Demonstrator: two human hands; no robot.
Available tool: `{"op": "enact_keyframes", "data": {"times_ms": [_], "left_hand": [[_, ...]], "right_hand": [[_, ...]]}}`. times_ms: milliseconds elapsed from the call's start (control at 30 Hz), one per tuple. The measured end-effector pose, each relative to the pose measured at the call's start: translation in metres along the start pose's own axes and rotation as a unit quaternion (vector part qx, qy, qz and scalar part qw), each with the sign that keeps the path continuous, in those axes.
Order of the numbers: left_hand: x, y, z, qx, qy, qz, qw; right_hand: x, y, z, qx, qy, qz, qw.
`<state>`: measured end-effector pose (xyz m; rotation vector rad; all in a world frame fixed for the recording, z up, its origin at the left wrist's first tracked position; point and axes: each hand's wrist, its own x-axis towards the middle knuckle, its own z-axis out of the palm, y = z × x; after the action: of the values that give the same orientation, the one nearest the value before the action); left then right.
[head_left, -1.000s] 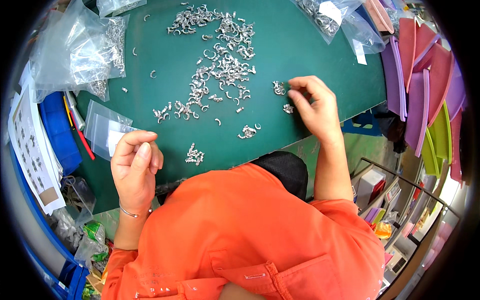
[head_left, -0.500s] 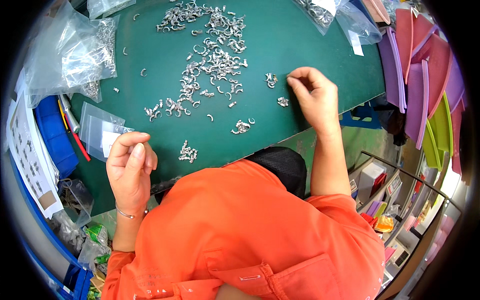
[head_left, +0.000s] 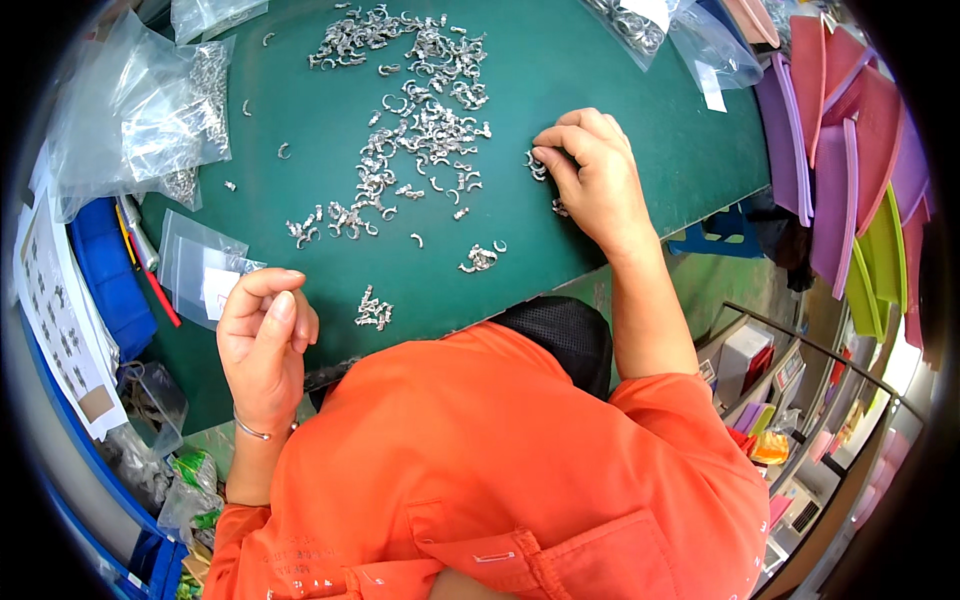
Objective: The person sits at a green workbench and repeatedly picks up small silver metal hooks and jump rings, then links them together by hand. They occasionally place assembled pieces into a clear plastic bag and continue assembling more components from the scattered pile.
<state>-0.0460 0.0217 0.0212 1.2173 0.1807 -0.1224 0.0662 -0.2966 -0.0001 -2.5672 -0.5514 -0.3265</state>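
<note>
My right hand [head_left: 595, 180] reaches over the right part of the green table, thumb and index finger drawn together. Their tips are at a small cluster of curved silver metal pieces [head_left: 537, 168]; whether a piece is pinched between them is hidden. Another little cluster of metal pieces [head_left: 559, 207] is partly covered by this hand. My left hand [head_left: 265, 335] hovers at the near left edge, fingers curled and thumb against the index finger; anything inside is too small to make out. Between my hands lie two more small piles, one of straight-looking pieces [head_left: 374, 309] and one of curved pieces [head_left: 480, 259].
A large scatter of curved silver pieces [head_left: 430, 130] spreads over the middle of the green table [head_left: 620, 90]. Clear plastic bags [head_left: 140, 110] of metal parts lie at the left, with a small zip bag [head_left: 205, 262] nearer. Purple and red plastic bins [head_left: 835, 180] stand at the right.
My right hand has moved left and slightly away from me, from beside the small clusters onto the farther one. My left hand stays nearly in place.
</note>
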Motion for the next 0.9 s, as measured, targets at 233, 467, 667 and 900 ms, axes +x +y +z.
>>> {"op": "enact_keyframes", "data": {"times_ms": [233,467,667,900], "left_hand": [[0.001,0.001,-0.006,0.017,-0.012,-0.002,1.0],[0.006,-0.001,-0.001,0.024,-0.03,-0.009,0.999],[0.006,0.0,0.002,0.023,-0.024,-0.007,0.999],[0.004,-0.004,0.003,0.031,-0.022,-0.016,0.999]], "right_hand": [[-0.016,0.008,-0.02,0.174,0.096,0.262,0.945],[-0.035,-0.038,-0.018,0.167,-0.005,0.029,0.985],[-0.055,-0.07,0.006,0.205,-0.014,-0.021,0.979],[-0.051,-0.075,0.018,0.184,-0.01,-0.057,0.981]]}}
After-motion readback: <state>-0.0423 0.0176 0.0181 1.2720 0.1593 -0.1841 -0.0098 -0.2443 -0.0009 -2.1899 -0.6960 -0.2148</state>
